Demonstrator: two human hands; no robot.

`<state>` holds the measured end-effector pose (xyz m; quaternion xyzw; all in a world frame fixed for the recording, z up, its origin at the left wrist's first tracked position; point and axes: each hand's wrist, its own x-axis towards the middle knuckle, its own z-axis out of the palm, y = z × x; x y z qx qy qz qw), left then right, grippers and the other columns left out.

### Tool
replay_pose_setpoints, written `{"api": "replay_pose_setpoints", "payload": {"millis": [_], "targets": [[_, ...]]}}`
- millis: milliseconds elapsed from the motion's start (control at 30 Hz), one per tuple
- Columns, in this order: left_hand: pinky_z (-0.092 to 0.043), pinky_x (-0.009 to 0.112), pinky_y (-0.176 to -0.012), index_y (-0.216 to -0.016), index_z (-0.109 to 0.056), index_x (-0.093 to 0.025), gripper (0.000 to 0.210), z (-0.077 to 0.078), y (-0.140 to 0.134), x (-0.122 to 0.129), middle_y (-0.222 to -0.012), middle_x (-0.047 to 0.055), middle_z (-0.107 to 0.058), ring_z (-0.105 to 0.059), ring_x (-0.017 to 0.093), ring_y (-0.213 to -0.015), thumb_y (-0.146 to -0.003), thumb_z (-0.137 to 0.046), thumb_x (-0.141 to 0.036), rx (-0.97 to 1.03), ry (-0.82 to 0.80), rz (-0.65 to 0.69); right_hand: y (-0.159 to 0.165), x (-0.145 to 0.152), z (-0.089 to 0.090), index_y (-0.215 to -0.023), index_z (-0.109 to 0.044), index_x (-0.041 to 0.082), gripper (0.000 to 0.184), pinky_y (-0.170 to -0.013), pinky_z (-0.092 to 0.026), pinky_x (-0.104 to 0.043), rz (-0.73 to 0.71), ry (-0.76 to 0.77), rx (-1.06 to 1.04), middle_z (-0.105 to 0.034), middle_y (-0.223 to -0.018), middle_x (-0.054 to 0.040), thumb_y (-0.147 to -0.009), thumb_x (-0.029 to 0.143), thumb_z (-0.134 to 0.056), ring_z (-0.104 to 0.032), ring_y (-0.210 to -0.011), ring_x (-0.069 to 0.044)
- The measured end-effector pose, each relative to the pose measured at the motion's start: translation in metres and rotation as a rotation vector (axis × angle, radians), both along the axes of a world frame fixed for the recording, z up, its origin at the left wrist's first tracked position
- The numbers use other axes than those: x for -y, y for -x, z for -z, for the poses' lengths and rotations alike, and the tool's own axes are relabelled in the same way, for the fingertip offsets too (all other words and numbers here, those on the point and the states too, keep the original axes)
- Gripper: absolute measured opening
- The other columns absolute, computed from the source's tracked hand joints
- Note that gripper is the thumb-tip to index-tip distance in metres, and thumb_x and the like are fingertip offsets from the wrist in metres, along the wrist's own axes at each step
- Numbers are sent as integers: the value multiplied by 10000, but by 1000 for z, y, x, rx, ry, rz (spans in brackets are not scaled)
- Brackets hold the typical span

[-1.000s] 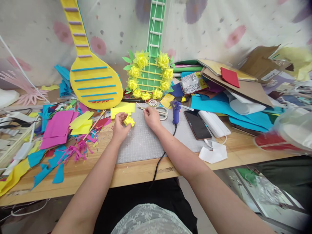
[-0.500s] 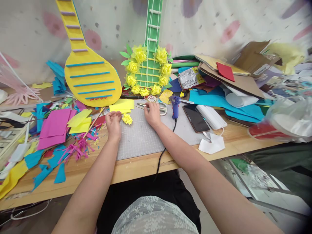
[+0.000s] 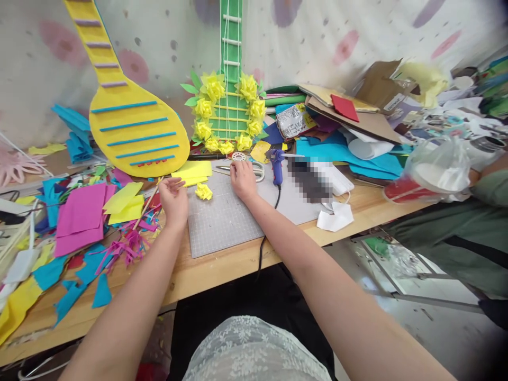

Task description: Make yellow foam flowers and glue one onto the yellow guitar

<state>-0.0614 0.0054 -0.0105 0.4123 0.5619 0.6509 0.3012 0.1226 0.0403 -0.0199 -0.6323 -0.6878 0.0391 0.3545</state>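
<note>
My right hand (image 3: pixel 243 181) lies over the middle of a pair of scissors (image 3: pixel 260 170), fingers together and bent round them; blades stick out on its left, the handles on its right. My left hand (image 3: pixel 173 201) stays just past the left edge of the grey cutting mat (image 3: pixel 216 227), fingers loosely curled and apart, nothing seen in them. Close to it on the mat lies a yellow paper flower (image 3: pixel 203 191). Yellow paper sheets (image 3: pixel 194 170) lie behind the flower. To the right of the scissors stands a purple glue gun (image 3: pixel 277 166) with a black cord.
Behind the mat stand a yellow paper instrument (image 3: pixel 138 132) and a green one (image 3: pixel 231 74) ringed with yellow flowers. Magenta paper (image 3: pixel 81 217) and scraps cover the left side. A blurred dark object (image 3: pixel 309 180), a white power bank (image 3: pixel 337 177) and a red cup (image 3: pixel 420 185) are at right.
The view has turned slightly to the right, so everything sits further left. My right hand remains on the scissors. My left hand has drawn a little away from the flower.
</note>
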Motion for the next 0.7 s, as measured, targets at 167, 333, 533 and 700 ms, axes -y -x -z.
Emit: {"api": "replay_pose_setpoints", "payload": {"millis": [167,333,533,700], "targets": [[-495,323,-808,-914,-457,-191,308,-38,64,-12,-988,59,-601,-597,159,-842,-653,-603,-119,-618,167,-54,1,-3,1,-988,-583,145,252,-887,-392,-370,55,-15,-9,-605,-1013,-132,-927,252,-364,-466,-1037,-241],[-446,491,-888,-853,-532,-178,308,-57,119,-9,-995,113,-626,-562,305,-998,-611,-694,-276,-1262,547,-55,-1,-4,4,-959,-583,151,225,-871,-399,-375,33,-34,-47,-607,-994,-125,-914,243,-382,-469,-1015,-244],[-477,502,-773,-719,-548,-192,100,-60,122,1,-861,96,-625,-573,315,-884,-669,-604,-259,-1266,846,-137,-3,-6,9,-927,-575,166,221,-876,-396,-388,-20,-67,-112,-604,-969,-120,-909,250,-371,-467,-1002,-240],[-490,403,-780,-706,-555,-173,49,-61,119,4,-679,-2,-559,-547,163,-688,-702,-599,-194,-868,385,-389,-7,-4,11,-873,-561,179,172,-883,-393,-380,-35,-76,-203,-607,-906,-101,-892,243,-402,-491,-967,-228]]}}
